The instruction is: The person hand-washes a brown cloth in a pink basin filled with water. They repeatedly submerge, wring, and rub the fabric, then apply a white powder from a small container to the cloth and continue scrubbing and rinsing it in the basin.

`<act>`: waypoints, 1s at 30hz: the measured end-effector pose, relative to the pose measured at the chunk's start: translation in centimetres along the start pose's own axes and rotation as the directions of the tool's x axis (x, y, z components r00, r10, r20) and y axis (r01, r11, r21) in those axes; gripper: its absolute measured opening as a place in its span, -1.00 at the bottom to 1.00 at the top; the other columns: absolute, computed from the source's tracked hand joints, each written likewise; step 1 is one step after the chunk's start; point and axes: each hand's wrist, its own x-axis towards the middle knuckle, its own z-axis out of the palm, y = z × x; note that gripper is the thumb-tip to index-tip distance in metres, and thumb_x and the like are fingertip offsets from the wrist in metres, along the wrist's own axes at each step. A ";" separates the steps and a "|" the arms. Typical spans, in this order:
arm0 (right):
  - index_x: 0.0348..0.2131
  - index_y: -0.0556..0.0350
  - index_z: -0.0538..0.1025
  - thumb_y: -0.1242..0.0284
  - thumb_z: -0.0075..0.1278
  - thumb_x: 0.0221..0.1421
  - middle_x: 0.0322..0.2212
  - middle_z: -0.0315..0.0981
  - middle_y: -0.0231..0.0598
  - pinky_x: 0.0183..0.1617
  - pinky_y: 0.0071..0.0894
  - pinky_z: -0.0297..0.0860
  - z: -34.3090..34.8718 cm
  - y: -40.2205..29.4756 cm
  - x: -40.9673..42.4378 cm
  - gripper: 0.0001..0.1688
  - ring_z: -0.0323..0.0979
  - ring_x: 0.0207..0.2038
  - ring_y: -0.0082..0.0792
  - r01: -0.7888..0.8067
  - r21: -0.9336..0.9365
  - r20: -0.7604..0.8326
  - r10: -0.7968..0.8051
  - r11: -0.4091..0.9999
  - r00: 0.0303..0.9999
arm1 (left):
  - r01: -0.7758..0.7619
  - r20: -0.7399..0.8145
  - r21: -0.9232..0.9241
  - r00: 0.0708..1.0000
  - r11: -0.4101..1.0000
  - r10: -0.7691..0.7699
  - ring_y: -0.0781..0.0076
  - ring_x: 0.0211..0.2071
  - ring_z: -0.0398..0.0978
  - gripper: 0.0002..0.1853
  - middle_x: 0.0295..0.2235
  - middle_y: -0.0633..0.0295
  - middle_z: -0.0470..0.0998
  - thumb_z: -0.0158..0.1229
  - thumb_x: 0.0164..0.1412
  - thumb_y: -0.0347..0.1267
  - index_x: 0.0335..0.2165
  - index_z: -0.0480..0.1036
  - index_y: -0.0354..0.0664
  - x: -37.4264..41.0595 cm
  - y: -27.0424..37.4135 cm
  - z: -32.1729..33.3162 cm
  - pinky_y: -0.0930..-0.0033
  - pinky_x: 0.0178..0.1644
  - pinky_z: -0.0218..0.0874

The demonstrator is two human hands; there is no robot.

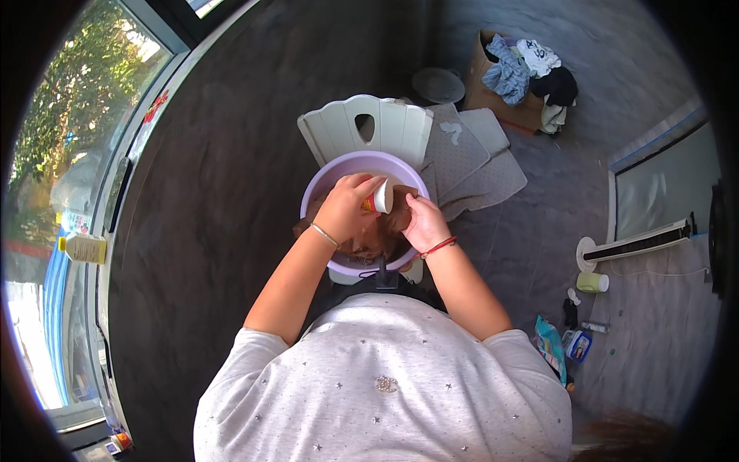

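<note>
My left hand (351, 207) grips a red and white paper cup (381, 197), tilted so that its pale round end faces right. Between the fingers of my right hand (426, 221) is a raised part of a brown cloth (398, 216). The rest of the cloth bunches inside a purple plastic basin (323, 173), beneath both hands. Whether water lies under the cloth is hard to tell. Behind the basin rises a white plastic panel (340, 124) with an oval hole, probably a stool or chair part.
Grey mats (473, 164) lie right of the basin, near a round lid or dish (439, 85). Clothes (508, 75) spill from a cardboard box (474, 81). A tower fan (635, 241), a green container (591, 283) and a teal bag (550, 343) are rightward. Windows (86, 115) line the left.
</note>
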 end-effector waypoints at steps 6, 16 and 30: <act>-0.09 0.25 0.42 0.45 -0.17 0.31 -0.09 0.44 -0.16 0.14 -0.16 0.28 0.0 0.3 -0.7 -0.73 0.38 0.01 -0.27 0.002 0.026 -0.004 -0.002 1.000 1.000 | -0.075 0.056 0.137 0.996 0.988 0.068 -0.02 0.01 0.37 -0.27 -0.04 0.07 0.44 0.35 -0.25 -0.51 0.04 0.42 -0.05 0.5 1.1 0.2 0.11 0.11 0.24; -0.11 0.24 0.43 0.44 -0.18 0.32 -0.11 0.45 -0.16 0.10 -0.19 0.31 -0.3 0.8 -0.5 -0.73 0.41 -0.02 -0.27 0.017 0.047 -0.020 -0.016 0.999 1.000 | -0.107 0.057 0.184 0.994 0.977 0.099 0.03 0.00 0.38 -0.28 -0.06 0.11 0.45 0.33 -0.27 -0.52 0.01 0.44 -0.05 0.3 1.8 -0.5 0.11 0.11 0.24; -0.10 0.25 0.42 0.43 -0.23 0.34 -0.12 0.45 -0.13 0.08 -0.20 0.34 0.4 1.0 -0.7 -0.71 0.43 -0.04 -0.27 0.016 0.050 -0.030 -0.014 0.999 0.999 | -0.164 -0.021 0.205 0.985 0.965 0.171 0.07 -0.02 0.39 -0.31 -0.07 0.16 0.46 0.33 -0.30 -0.53 -0.04 0.48 -0.03 -0.4 2.0 -0.6 0.10 0.09 0.24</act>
